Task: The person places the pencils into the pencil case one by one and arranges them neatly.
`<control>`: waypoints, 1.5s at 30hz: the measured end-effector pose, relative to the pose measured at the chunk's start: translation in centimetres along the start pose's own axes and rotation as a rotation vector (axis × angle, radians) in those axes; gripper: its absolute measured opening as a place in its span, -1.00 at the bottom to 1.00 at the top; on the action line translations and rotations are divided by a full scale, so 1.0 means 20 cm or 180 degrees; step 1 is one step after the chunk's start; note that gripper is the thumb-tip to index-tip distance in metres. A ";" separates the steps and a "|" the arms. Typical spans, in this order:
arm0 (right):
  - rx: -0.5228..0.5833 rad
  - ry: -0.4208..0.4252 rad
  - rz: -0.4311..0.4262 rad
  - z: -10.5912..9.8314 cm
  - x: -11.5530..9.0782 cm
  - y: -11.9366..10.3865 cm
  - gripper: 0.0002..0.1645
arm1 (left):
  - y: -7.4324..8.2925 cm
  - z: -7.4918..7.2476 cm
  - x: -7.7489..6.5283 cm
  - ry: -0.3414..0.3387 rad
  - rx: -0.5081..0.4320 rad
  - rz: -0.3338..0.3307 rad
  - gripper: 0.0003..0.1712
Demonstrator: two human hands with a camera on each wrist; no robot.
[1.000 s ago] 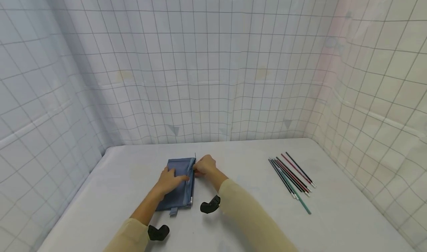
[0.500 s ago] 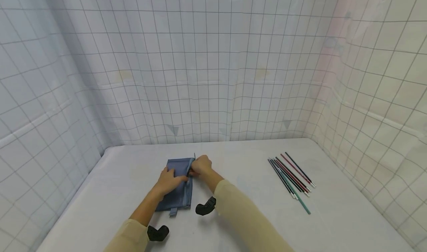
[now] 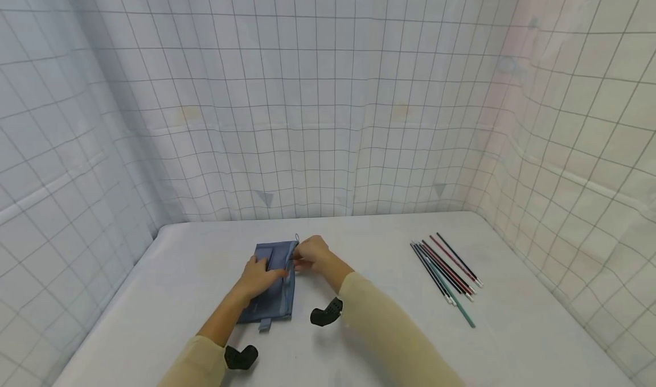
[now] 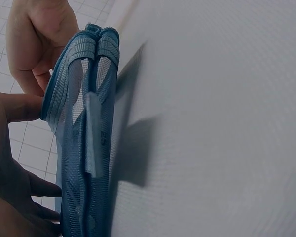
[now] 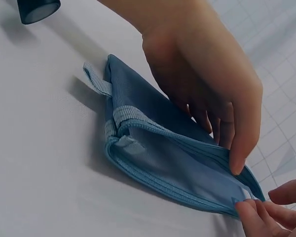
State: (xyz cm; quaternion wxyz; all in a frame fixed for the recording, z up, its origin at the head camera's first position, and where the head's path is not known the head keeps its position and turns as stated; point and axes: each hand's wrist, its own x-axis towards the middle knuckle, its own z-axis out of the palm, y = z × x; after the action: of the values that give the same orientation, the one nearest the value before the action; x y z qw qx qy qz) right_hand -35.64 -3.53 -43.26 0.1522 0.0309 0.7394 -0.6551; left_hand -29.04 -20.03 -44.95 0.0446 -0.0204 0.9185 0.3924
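A blue mesh zipper pouch (image 3: 279, 304) lies on the table, its zippered mouth along the right side. In the right wrist view, the mouth gapes between two zipper edges (image 5: 163, 187). My left hand (image 3: 260, 277) rests on top with fingers spread and fairly straight, the thumb at the upper zipper edge. At the far end of the mouth my right hand (image 3: 314, 255) pinches the pouch's corner with its fingertips (image 5: 249, 212). What lies inside is hidden in the head view. The left wrist view shows the mouth end-on, with a fabric zipper end (image 4: 93, 138).
Several slim pencils (image 3: 446, 270), black, red and green, lie fanned out on the right of the white table (image 3: 369, 318). A fabric tab (image 3: 264, 324) sticks out from the pouch's near edge. Gridded white curtains (image 3: 328, 119) stand behind and at both sides.
The pencil seen along the pouch's right edge a second ago is no longer visible there. My right hand moved left to the mouth, then slightly up to the far corner; the left hand stayed.
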 end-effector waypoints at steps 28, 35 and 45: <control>-0.0176 -0.0427 -0.0032 -0.29 -0.07 -0.06 -0.72 | -0.03 0.00 -0.01 -0.0017 -0.0007 -0.0025 0.06; -0.0282 -0.0412 0.0000 -0.35 -0.07 -0.05 -0.74 | -0.04 0.00 0.00 -0.0107 -0.0144 -0.0057 0.08; -0.0395 -0.0317 -0.0029 -0.49 -0.09 -0.07 -0.71 | -0.02 -0.02 0.01 -0.0151 -0.0153 0.0002 0.07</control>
State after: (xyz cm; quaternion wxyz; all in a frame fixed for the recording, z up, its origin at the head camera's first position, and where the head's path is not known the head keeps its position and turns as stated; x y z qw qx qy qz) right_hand -35.98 6.10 -40.49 0.1874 -0.0146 0.7702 -0.6095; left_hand -29.26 -20.63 -45.08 0.0657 -0.0119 0.9075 0.4148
